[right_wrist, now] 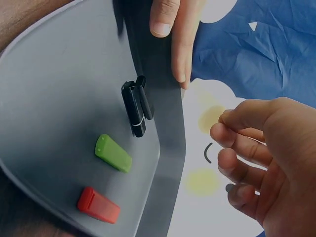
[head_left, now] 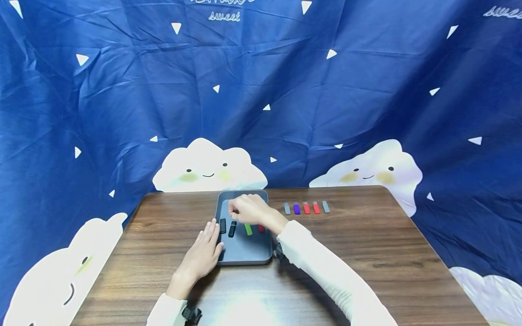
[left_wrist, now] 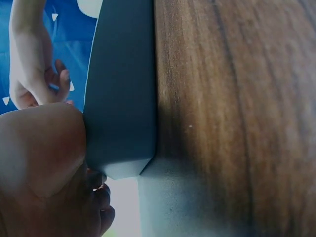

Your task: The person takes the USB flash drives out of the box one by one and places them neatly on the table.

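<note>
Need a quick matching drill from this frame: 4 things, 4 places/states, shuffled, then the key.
Things:
1. left hand
2. right hand
3. green piece
4. purple piece

Places or states:
A. in a row on the bare table, right of the tray
B. lying inside the grey tray
C. flat against the tray's left edge, fingers straight
D. raised over the tray, fingers curled

Pairs: 1-C, 2-D, 3-B, 4-A
</note>
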A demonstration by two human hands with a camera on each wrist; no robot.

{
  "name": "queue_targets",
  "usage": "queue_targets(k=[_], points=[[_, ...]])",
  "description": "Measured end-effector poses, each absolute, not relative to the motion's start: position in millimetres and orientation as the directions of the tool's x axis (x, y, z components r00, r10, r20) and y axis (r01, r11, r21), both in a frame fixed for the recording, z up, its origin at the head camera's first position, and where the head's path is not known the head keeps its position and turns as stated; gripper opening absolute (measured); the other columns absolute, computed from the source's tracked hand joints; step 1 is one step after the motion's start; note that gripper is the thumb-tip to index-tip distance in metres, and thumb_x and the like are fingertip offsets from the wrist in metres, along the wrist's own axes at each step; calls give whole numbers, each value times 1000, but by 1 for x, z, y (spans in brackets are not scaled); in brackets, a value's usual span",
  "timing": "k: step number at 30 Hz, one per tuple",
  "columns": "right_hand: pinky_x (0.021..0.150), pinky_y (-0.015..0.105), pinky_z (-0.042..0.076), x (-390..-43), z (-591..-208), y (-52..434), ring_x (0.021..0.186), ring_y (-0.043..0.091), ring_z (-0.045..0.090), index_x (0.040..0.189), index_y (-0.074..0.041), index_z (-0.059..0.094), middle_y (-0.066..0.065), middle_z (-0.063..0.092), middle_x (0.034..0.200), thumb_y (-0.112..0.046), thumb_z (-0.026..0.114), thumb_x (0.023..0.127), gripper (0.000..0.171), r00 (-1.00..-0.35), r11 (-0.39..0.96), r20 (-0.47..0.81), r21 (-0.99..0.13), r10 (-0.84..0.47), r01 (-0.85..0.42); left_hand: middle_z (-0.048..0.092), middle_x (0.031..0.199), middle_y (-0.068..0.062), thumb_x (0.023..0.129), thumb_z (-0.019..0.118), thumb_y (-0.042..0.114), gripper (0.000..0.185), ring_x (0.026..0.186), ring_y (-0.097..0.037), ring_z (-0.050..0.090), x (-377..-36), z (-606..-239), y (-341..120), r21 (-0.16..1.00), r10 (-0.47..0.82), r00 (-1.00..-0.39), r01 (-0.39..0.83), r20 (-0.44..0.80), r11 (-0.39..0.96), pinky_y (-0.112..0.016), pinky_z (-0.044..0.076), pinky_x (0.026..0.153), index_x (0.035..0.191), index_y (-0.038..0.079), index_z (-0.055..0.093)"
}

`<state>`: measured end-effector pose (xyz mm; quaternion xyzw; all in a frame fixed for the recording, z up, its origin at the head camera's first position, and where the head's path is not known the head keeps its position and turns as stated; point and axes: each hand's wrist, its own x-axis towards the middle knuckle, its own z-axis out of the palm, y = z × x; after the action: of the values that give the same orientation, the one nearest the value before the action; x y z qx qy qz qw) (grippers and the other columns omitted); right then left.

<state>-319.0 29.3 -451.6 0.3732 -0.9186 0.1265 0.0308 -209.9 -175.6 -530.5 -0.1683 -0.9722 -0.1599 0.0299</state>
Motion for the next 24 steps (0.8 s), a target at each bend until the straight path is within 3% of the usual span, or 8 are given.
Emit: queue_targets(k=[15,19,24], points=[[54,20,38,-327,-461,18,69,7,56,95,-24,73,-11,66,83,-23,68,102,9,-747,715,113,-228,-655,-661,24,175,-26,113,48,25,61,163,-43,25,-211,-530,-175,302,310,-945,326,100,896,-59,27,132,162,-10,34],[57,21,42,-330,-467,16,71,7,57,95,-24,73,-10,67,85,-23,69,101,8,-760,725,91,-248,-643,-643,24,175,-26,114,48,25,61,163,-43,25,-211,-530,-175,309,308,-946,324,103,894,-59,27,132,162,-10,34],[67,24,52,-333,-475,14,81,8,64,104,-23,76,-9,74,99,-25,70,102,7,-775,741,56,-256,-630,-621,23,175,-26,113,48,25,61,163,-43,25,-209,-530,-175,319,305,-947,321,101,892,-60,27,132,162,-10,33]])
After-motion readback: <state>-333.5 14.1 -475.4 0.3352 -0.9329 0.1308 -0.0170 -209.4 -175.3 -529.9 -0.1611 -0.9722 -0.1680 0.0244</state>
